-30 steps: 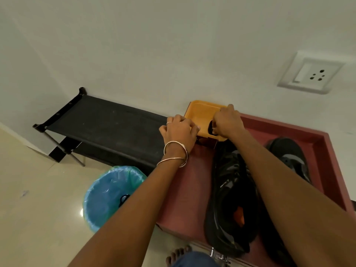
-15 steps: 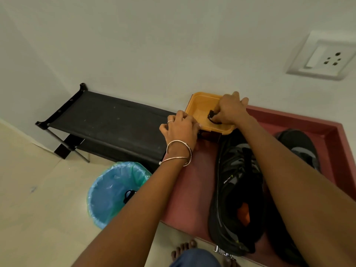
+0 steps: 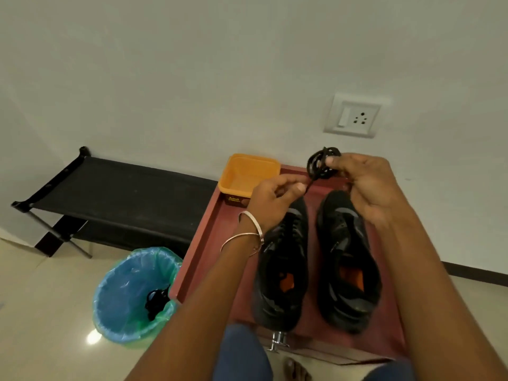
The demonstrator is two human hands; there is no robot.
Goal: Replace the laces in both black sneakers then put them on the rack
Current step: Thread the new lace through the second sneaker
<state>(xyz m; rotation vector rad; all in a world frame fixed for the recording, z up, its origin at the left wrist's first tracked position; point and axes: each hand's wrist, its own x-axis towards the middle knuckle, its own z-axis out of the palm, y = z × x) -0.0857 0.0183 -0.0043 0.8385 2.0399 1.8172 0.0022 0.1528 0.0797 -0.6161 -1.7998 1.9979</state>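
The right hand [image 3: 365,185] grips a coiled black lace [image 3: 322,163] above the red worktop [image 3: 211,243], and the fingers of the left hand [image 3: 275,199] pinch the loose end of this lace. Two black sneakers [image 3: 347,259] stand side by side on the worktop, below the hands. An orange tub [image 3: 248,174] sits at the far left corner; the black rack [image 3: 115,193] stands to the left.

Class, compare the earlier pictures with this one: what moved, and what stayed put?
The right hand lifted a coiled black lace out of the yellow tub; the left hand left the tub and now pinches the lace's end. Both sneakers, the rack and the bin stayed put.
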